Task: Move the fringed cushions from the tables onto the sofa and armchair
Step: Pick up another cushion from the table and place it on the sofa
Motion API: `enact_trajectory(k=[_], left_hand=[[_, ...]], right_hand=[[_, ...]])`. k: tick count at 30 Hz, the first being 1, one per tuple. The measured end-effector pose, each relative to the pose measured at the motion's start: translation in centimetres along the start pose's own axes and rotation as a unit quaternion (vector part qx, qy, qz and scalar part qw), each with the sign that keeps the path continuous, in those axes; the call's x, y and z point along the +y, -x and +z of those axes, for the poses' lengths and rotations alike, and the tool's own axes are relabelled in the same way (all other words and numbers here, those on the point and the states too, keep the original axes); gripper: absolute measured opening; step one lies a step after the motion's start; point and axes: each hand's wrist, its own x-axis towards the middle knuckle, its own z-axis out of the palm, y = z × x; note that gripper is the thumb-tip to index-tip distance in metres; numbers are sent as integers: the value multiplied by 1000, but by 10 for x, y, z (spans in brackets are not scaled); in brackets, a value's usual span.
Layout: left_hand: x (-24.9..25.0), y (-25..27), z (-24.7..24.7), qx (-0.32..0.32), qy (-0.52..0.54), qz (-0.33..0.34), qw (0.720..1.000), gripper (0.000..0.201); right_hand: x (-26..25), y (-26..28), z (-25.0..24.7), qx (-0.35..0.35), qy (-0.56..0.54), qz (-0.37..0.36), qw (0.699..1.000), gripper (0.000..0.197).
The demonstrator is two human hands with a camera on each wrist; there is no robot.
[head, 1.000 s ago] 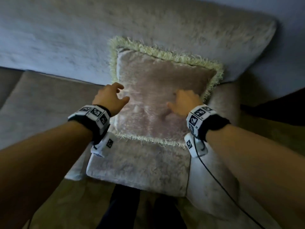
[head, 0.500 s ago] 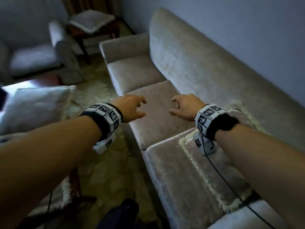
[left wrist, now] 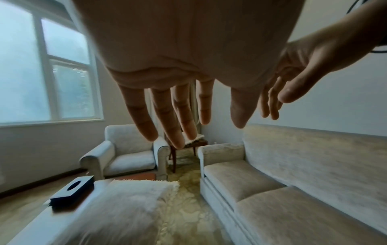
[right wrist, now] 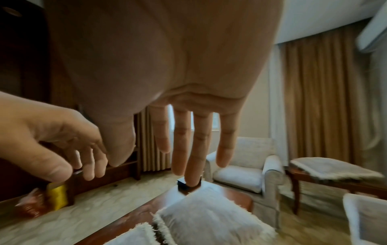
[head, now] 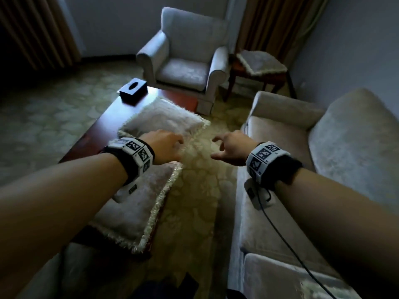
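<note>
Head view:
- Left hand (head: 166,147): held out in the air above the coffee table (head: 103,128), fingers loose, it grasps nothing.
- Right hand (head: 232,147): held out above the carpet (head: 194,190) between the coffee table and the sofa (head: 280,147), fingers spread, released.
- Near cushion (head: 140,203): lies flat on the near end of the coffee table, under the left wrist.
- Far cushion (head: 164,119): lies on the coffee table just behind the near cushion, beside a black tissue box (head: 133,91).
- Third cushion (head: 260,62): lies on the side table (head: 259,77) between the armchair (head: 183,61) and the sofa.

Left wrist view:
- Left hand (left wrist: 178,66): fingers (left wrist: 142,116) hang straight and apart, empty.
- Far cushion (left wrist: 125,207): below the hand, not touched.
- Sofa (left wrist: 272,190): on the right.

Right wrist view:
- Right hand (right wrist: 167,74): fingers (right wrist: 199,149) straight, empty.
- Left hand (right wrist: 52,140): at the left, fingers loosely bent, it holds nothing.
- Cushions: two on the coffee table (right wrist: 136,218) below, one on the side table (right wrist: 326,180).
</note>
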Motion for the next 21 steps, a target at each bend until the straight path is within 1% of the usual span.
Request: enact_trajectory(k=[3,6,11,14,17,21], left_hand=[[-45,-8,-2,-3,3,-40,999,49],[-83,-16,2,-14,17,-82,996,48],[-135,-30,17,-33,68,-188,979,49],[-161,-42,30,-35,96,-264,959,51],[-181,-55,45,-10,134,-346,928,50],[-190,-68,76,-12,190,-415,890,50]], right_hand=[[-31,-52,-8,-13,24,-64,998,59],[-51,-106,-9,-30,29,-105,994,59],[-79,-197,2,-64,49,-187,979,54],[-93,-257,13,-79,63,-248,964,51],[-105,-314,26,-92,76,-299,947,49],[-116,-369,60,-147,75,-338,927,58]])
